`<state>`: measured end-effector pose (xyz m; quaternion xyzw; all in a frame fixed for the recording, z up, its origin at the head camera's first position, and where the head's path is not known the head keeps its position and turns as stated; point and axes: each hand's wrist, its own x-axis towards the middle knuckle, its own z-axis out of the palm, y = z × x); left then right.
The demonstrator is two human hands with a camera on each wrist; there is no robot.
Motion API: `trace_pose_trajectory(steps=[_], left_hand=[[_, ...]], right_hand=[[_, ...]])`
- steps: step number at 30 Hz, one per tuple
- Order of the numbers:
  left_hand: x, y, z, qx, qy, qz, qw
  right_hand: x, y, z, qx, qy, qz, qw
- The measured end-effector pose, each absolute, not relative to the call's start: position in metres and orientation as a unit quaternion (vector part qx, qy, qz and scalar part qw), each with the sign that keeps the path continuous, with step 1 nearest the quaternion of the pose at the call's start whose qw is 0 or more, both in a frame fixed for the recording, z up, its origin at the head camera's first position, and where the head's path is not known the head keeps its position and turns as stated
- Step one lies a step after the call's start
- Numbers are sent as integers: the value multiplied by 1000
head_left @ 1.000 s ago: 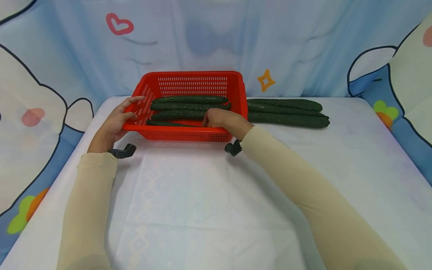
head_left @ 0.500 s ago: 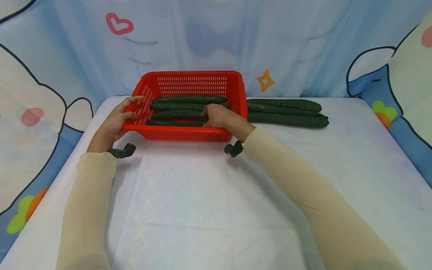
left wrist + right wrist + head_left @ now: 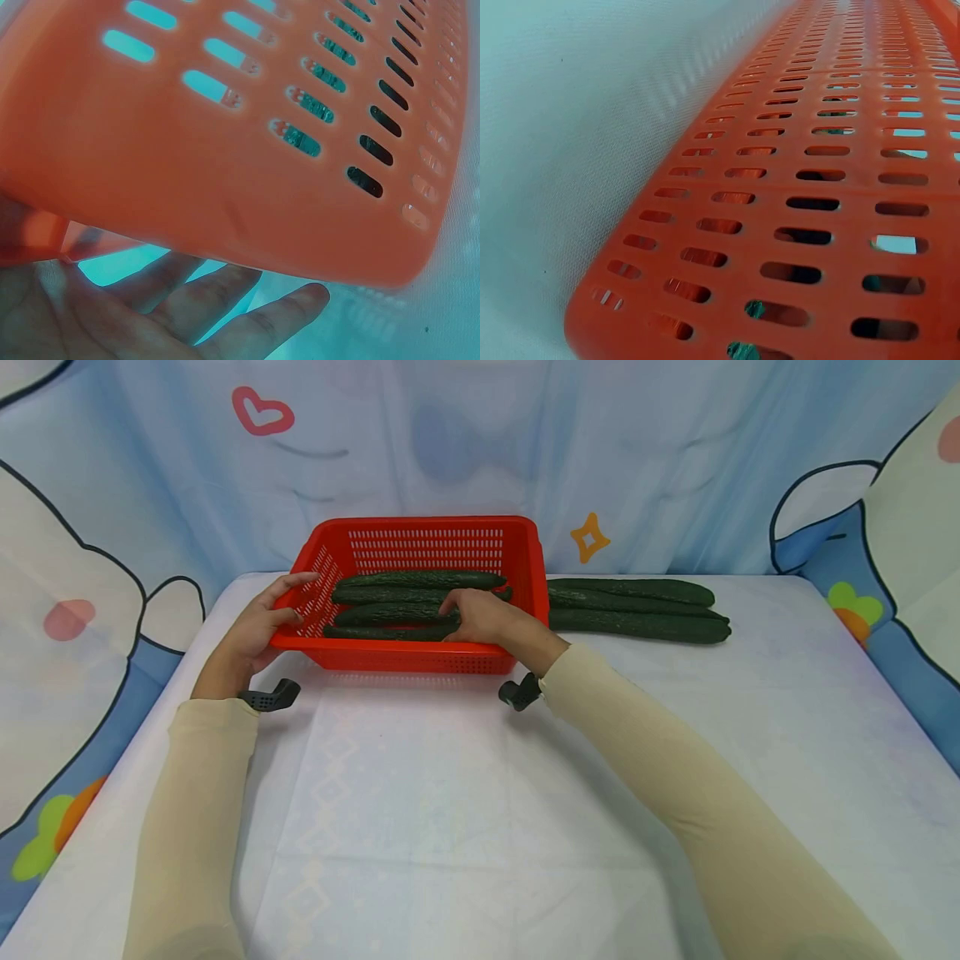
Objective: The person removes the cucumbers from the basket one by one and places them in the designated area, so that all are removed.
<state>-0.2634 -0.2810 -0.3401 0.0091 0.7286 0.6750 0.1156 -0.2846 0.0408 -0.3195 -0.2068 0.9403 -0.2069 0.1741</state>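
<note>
In the head view, a red plastic basket (image 3: 427,657) with slotted walls stands toward the back of the table. My left hand (image 3: 247,635) grips its left rim; in the left wrist view, the fingers (image 3: 255,322) extend beside the basket wall (image 3: 165,150). Several dark green cucumbers lie side by side inside, left to right. My right hand (image 3: 487,617) reaches over the front wall, thumb and fingers spread above the right end of the front cucumber (image 3: 390,633). The right wrist view shows only the basket's slotted outer wall (image 3: 727,225); that hand is hidden there.
Three more cucumbers (image 3: 637,623) lie together on the white-covered table (image 3: 420,793), against the basket's right side. A blue patterned curtain (image 3: 465,443) hangs close behind the basket.
The front cucumber has settled flat in the basket, its right part now showing. My right hand's fingers have spread and lifted off it slightly. The left hand stays on the rim.
</note>
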Motion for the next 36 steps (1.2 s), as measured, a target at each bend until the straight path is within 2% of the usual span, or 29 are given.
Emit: trace_pose_trajectory(steps=[6,21,36], left_hand=[[-264,-282,-341,8,727,677,116],[-263,-281,-340,4,725,678,118],[-263,-281,-340,7,726,678,117]], right_hand=[[-283,42,-318,-224,938,-216,153],[-271,45,-315,-245,944,-217,46],[-264,48,-315,-249,927,-281,-10]])
